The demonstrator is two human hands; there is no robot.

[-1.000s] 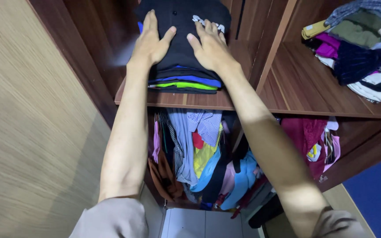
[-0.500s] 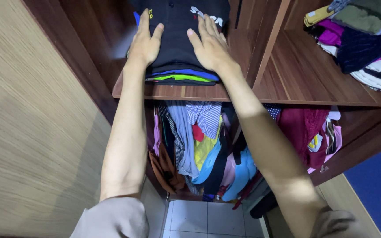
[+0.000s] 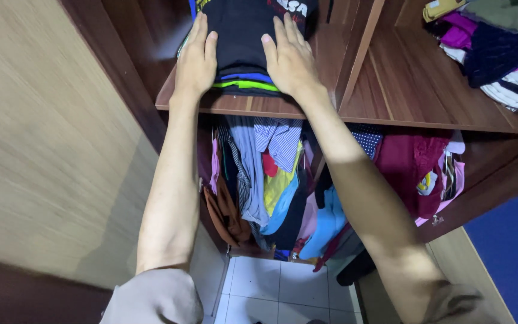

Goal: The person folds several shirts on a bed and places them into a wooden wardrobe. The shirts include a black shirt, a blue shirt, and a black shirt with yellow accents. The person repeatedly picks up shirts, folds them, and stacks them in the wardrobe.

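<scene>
Pressing both palms on a folded stack at the wooden shelf

Landmark: wooden shelf [image 3: 253,108], dark reddish-brown, running across the upper half of the view.

Stack of folded clothes [image 3: 244,36] sits on the shelf's left bay, close to its front edge. Top piece is black; white print near its far end is cut by the frame's upper edge. Under it, thin blue and lime-green layers show at the front. Depth of the stack toward the back of the shelf cannot be made out.

Left hand [image 3: 196,57] lies flat on the stack's left side, fingers straight and together, nothing gripped; heel of the palm at the shelf's front edge. Right hand [image 3: 290,57] lies flat on the stack's right side, fingers slightly spread, also closed on nothing. Both forearms reach up from the bottom of the view; grey sleeves [image 3: 154,297] are partly cut off there.

Upright divider [image 3: 358,60] rises from the shelf just right of the right hand. Beyond it, on the shelf's right bay, a loose heap of mixed clothes [image 3: 499,48], cut by the top and right frame edges.

Below the shelf, hanging garments [image 3: 271,186] crowd together: striped, yellow, light blue, orange-brown. Single pieces are hard to separate; the rail is hidden. A maroon garment [image 3: 406,174] hangs under the right bay.

Left of the shelf, a pale wood-grain panel [image 3: 43,150]. White floor tiles [image 3: 277,291] show beneath the hanging clothes.
</scene>
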